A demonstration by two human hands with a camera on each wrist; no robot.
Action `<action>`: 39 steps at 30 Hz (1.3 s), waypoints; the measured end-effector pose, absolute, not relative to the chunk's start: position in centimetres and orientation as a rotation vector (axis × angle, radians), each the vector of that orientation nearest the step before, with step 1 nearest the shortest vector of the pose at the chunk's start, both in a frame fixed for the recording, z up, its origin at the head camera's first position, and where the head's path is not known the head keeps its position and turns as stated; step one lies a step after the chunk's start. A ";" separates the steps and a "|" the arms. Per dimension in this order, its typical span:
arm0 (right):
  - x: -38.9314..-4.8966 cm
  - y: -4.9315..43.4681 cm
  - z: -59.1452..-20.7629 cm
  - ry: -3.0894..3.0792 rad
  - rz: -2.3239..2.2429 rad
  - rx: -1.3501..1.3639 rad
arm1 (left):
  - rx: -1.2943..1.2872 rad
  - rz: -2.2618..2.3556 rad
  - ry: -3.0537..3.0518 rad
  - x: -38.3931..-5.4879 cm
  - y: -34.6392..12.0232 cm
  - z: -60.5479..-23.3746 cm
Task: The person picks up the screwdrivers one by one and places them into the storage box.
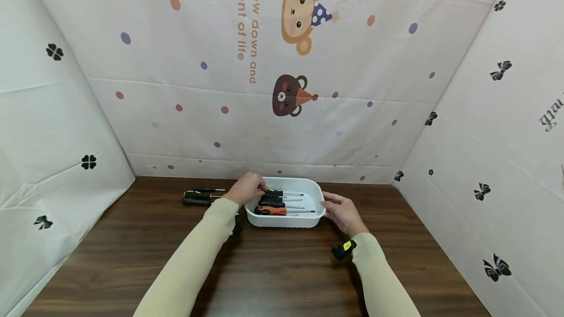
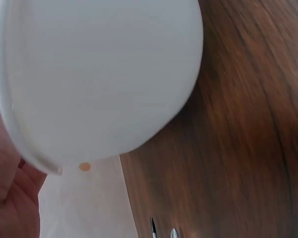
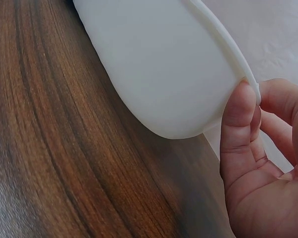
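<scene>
A white tray (image 1: 282,221) holds several screwdrivers lying side by side, shafts to the right. Nearest its front wall is an orange-and-black screwdriver (image 1: 270,211); dark-handled ones (image 1: 271,204) lie behind it. My left hand (image 1: 246,189) reaches over the left end, its fingers bent at the handle of a black screwdriver with a yellow mark (image 1: 274,192) and seeming to pinch it. The left wrist view hides those fingertips behind the tray wall (image 2: 99,79). At the opposite end, my right hand (image 3: 268,163) pinches the tray's rim (image 3: 233,54), thumb against the outer wall.
Left of the tray, more screwdrivers (image 1: 197,201) with dark handles lie on the brown wooden table (image 1: 282,268). A patterned white cloth (image 1: 246,131) rises right behind the tray, and similar cloth walls stand at both sides.
</scene>
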State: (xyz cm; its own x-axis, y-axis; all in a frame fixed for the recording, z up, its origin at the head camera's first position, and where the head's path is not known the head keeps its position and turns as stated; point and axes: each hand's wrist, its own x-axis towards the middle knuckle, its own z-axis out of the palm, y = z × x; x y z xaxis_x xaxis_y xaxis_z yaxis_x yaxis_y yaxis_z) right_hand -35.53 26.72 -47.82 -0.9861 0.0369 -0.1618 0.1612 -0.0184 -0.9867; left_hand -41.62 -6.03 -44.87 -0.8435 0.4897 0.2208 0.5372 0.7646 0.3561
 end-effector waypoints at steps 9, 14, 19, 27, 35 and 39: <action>-35.6 26.8 -47.8 2.155 -2.157 0.221 | -0.844 -0.655 -2.756 -40.6 -7.5 -45.0; -35.6 26.8 -47.8 2.154 -2.156 0.213 | -0.836 -0.674 -2.679 -39.8 -8.3 -45.1; -35.5 26.9 -47.8 2.139 -2.158 0.201 | -0.771 -0.762 -2.623 -38.7 -9.3 -45.5; -35.3 26.7 -47.6 2.133 -2.161 0.178 | -0.711 -0.838 -2.591 -37.4 -12.3 -46.5; -35.3 26.7 -47.8 2.149 -2.154 0.204 | -0.599 -0.819 -2.623 -35.9 -16.0 -47.1; -35.4 26.7 -47.9 2.155 -2.160 0.202 | -0.573 -0.797 -2.611 -35.3 -18.0 -47.5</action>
State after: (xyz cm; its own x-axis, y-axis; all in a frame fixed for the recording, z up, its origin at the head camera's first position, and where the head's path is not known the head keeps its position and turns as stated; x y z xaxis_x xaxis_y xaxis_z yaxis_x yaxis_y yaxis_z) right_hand -35.38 26.66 -47.86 -0.9878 0.0344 -0.1519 0.1518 -0.0050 -0.9884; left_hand -35.30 -18.03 -47.50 -0.8568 0.2740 0.4368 0.4713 0.7598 0.4478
